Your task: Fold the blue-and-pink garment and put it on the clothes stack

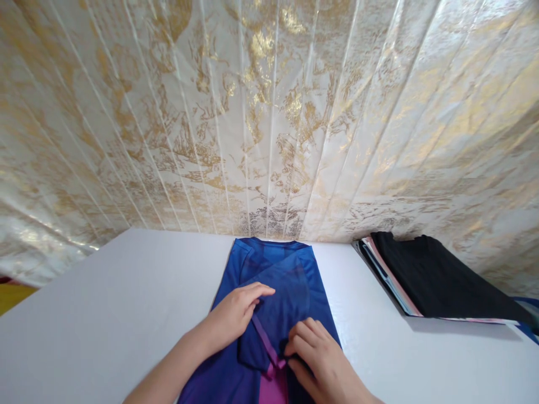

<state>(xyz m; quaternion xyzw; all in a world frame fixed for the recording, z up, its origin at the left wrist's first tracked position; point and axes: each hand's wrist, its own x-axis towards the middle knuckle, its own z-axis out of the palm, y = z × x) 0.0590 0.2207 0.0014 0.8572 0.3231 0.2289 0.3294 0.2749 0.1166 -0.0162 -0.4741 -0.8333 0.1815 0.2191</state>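
Note:
A blue shirt (pixel 280 280) that fades to purple at the bottom lies lengthwise on the white table, its collar at the far edge. Its sides are folded inward, and a sleeve with a magenta-edged cuff (pixel 265 339) lies over the body. My left hand (pixel 238 308) rests on the folded fabric at the left, its fingers stretched out and together. Lower right, the curled fingers of my right hand (pixel 311 348) pinch dark fabric beside the cuff. A magenta patch (pixel 273 387) shows between the folds at the bottom.
At the right of the white table (pixel 160 292) lies a stack of folded clothes with a black shirt (pixel 438 275) on top. Behind the table hangs a pleated white and gold curtain (pixel 269 112). Something yellow (pixel 12 297) shows at the far left.

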